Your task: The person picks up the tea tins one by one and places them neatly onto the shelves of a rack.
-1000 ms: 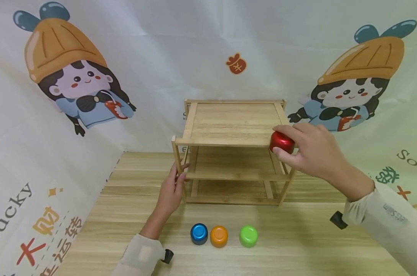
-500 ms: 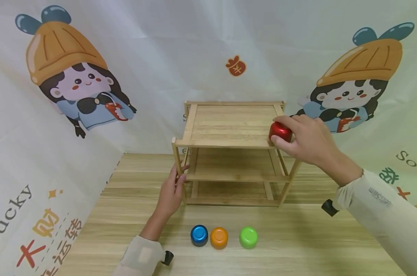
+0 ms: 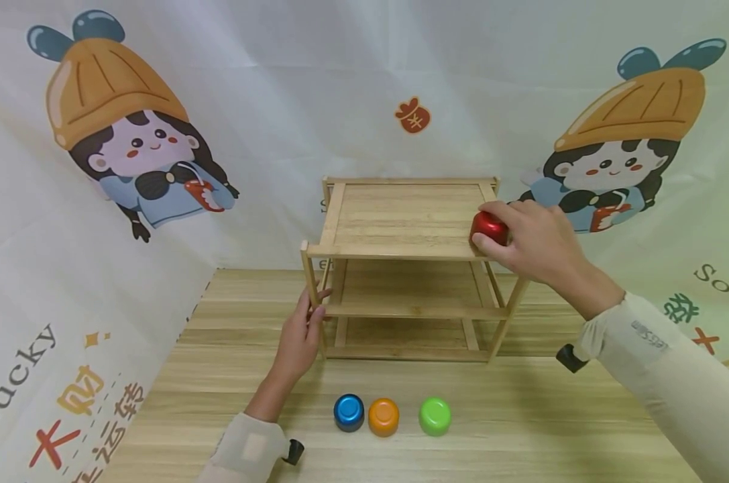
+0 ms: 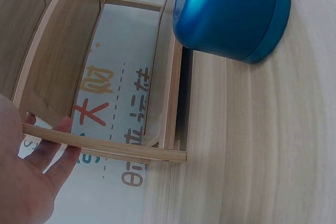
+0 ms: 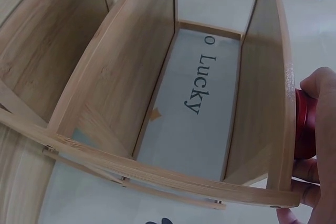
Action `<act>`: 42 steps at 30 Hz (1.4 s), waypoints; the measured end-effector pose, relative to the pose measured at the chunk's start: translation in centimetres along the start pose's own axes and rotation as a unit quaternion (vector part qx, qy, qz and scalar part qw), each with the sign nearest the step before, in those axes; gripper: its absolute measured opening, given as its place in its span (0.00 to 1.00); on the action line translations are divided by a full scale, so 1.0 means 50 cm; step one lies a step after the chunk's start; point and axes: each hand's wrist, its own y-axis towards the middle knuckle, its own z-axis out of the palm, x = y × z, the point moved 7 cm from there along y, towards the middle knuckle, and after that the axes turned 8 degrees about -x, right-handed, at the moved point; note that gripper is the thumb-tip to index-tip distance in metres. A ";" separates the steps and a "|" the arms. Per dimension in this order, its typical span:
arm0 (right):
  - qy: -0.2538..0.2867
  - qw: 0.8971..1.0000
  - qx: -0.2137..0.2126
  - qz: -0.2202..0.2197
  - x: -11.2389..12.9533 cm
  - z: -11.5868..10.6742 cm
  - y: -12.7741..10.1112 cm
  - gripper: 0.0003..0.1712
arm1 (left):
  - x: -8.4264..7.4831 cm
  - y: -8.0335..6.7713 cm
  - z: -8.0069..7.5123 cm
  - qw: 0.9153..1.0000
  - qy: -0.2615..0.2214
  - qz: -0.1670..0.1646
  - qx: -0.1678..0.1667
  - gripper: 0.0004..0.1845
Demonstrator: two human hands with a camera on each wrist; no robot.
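Currently our right hand [image 3: 536,245] pinches the red cup [image 3: 489,228], right of centre on the rack [image 3: 400,221]; it looks light, rigid, slick, so we grip its sides. Our left hand [image 3: 300,335] clasps the rack's post.

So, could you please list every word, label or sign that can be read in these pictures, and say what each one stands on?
"Lucky": black letters, backdrop cloth, left side.
"大财": red and orange characters on the same cloth; the orange characters beside them are partly cut off.
"o Lucky": cloth seen through the wooden shelf, right wrist view.
"So": cloth, right side.
Red tag sign: one character, too small to read.
Right sleeve print: blurred, unreadable.
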 end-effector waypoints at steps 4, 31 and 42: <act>-0.006 1.000 0.002 -0.001 0.001 0.005 -0.001 0.30 | 0.000 0.000 0.001 1.000 -0.003 0.000 0.000 0.26; 0.007 0.999 -0.031 0.009 -0.018 -0.020 -0.028 0.36 | 0.002 -0.006 0.001 1.000 -0.012 0.004 -0.003 0.27; 0.016 0.994 -0.106 -0.018 0.007 -0.091 -0.081 0.35 | -0.001 -0.003 0.000 1.000 -0.015 -0.005 0.002 0.27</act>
